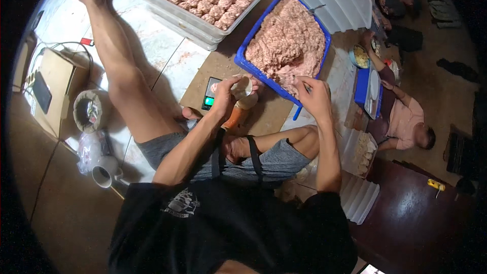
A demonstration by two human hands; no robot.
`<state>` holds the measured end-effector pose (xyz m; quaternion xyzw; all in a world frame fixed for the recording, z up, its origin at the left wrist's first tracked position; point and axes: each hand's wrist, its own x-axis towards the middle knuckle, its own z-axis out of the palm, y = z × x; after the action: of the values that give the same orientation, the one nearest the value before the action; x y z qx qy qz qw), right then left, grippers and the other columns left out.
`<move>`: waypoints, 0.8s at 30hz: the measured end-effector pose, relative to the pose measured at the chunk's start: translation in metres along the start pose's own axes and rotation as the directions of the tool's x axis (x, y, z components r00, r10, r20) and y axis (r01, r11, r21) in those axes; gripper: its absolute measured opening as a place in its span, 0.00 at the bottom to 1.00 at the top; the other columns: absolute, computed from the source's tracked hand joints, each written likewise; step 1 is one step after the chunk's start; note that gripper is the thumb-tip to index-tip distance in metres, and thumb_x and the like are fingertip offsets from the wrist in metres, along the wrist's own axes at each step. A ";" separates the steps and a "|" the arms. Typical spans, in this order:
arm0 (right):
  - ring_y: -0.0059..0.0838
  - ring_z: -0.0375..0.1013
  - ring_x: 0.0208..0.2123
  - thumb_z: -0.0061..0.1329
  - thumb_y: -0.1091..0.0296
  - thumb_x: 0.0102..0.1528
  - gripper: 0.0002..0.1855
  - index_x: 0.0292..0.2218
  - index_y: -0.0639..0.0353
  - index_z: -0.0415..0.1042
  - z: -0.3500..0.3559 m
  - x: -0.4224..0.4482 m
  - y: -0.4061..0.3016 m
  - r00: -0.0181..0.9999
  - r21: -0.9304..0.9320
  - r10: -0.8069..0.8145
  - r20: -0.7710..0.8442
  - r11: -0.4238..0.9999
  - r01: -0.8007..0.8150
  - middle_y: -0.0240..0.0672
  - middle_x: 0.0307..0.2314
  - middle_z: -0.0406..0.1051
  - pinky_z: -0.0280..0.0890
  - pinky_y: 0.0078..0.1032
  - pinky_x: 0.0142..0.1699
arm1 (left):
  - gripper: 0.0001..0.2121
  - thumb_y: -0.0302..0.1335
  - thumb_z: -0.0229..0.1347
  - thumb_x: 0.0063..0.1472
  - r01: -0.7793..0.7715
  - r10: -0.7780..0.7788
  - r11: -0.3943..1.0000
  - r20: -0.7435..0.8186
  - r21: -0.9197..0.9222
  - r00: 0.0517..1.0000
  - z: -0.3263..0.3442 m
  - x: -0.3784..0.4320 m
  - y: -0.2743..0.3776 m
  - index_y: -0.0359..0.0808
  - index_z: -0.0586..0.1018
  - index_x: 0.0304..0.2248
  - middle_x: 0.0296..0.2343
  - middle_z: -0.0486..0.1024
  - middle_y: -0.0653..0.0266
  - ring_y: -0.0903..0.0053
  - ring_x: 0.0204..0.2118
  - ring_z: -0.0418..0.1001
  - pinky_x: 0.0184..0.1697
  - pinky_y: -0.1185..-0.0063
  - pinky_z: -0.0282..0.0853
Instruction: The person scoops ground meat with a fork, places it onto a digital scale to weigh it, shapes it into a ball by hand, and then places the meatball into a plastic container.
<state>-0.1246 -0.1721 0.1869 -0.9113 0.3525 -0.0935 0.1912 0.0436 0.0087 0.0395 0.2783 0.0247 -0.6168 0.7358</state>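
My left hand [228, 93] holds a thin, round, pale wrapper [242, 86], cupped in the fingers. Close by, a small digital scale [208, 101] glows green, partly covered by that hand. A small pink lump [214, 88] shows at the scale, beside my left hand. My right hand [316, 93] is at the near rim of a blue tub [262, 80], its fingers pinched around a slim utensil that is mostly hidden. Minced meat [285, 34] fills the tub, with a scooped hollow on the near side. An orange-and-pale container [237, 114] stands below my left hand.
Meatballs [213, 0] sit in rows in a clear plastic box [217, 40] at the upper left. A metal utensil [317, 8] rests at the tub's far rim. Left are a cardboard box [57, 91] and a mug [104, 173]. Another person [405, 121] sits at right.
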 end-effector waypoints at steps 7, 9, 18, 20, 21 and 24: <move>0.45 0.82 0.28 0.56 0.73 0.60 0.05 0.38 0.63 0.76 0.069 -0.054 -0.079 0.999 0.174 -0.029 -0.012 0.984 0.031 0.46 0.25 0.79 0.71 0.35 0.33 | 0.22 0.43 0.54 0.73 0.102 -0.048 0.962 0.208 -0.255 0.977 0.024 -0.021 0.008 0.29 0.80 0.48 0.42 0.83 0.57 0.72 0.47 0.81 0.56 0.71 0.74; 0.51 0.80 0.30 0.56 0.74 0.60 0.04 0.35 0.62 0.73 0.087 -0.060 -0.072 0.999 0.151 -0.041 -0.036 0.988 0.046 0.47 0.27 0.78 0.70 0.38 0.33 | 0.19 0.35 0.60 0.70 -0.059 0.047 0.994 0.117 0.094 0.992 0.019 -0.021 0.000 0.29 0.78 0.52 0.47 0.82 0.56 0.70 0.49 0.80 0.59 0.70 0.73; 0.55 0.79 0.29 0.55 0.74 0.60 0.03 0.34 0.58 0.73 0.031 -0.079 -0.077 0.996 0.053 0.083 -0.039 0.995 -0.081 0.46 0.25 0.78 0.70 0.43 0.32 | 0.10 0.28 0.61 0.69 -0.070 0.072 0.997 -0.073 0.036 0.995 -0.011 0.002 -0.006 0.28 0.80 0.43 0.38 0.83 0.52 0.66 0.42 0.84 0.49 0.71 0.79; 0.55 0.79 0.30 0.56 0.74 0.60 0.03 0.34 0.59 0.74 0.037 -0.079 -0.080 0.997 0.096 0.065 -0.037 0.994 -0.061 0.46 0.26 0.79 0.70 0.42 0.32 | 0.20 0.42 0.58 0.71 0.015 -0.015 1.000 -0.008 0.004 1.000 -0.002 -0.005 -0.005 0.28 0.79 0.45 0.38 0.83 0.51 0.64 0.43 0.84 0.50 0.68 0.78; 0.55 0.80 0.30 0.56 0.74 0.60 0.03 0.35 0.59 0.74 0.044 -0.081 -0.083 0.998 0.137 0.046 -0.033 0.990 -0.041 0.45 0.27 0.79 0.71 0.42 0.33 | 0.20 0.42 0.58 0.71 0.020 -0.020 1.000 -0.001 0.005 1.000 0.000 -0.007 -0.007 0.28 0.79 0.45 0.38 0.83 0.51 0.64 0.43 0.84 0.50 0.68 0.78; 0.54 0.80 0.31 0.56 0.70 0.60 0.04 0.36 0.58 0.75 0.072 -0.076 -0.068 1.000 0.134 -0.025 -0.011 0.991 0.026 0.49 0.27 0.78 0.71 0.45 0.33 | 0.36 0.61 0.45 0.68 0.198 -0.199 0.966 0.011 -0.164 0.980 0.004 -0.007 -0.016 0.28 0.80 0.44 0.39 0.83 0.48 0.60 0.42 0.83 0.53 0.62 0.78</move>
<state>-0.1171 -0.0535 0.1467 -0.9004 0.3347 -0.1236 0.2491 0.0264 0.0116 0.0393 0.2147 0.1053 -0.6825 0.6906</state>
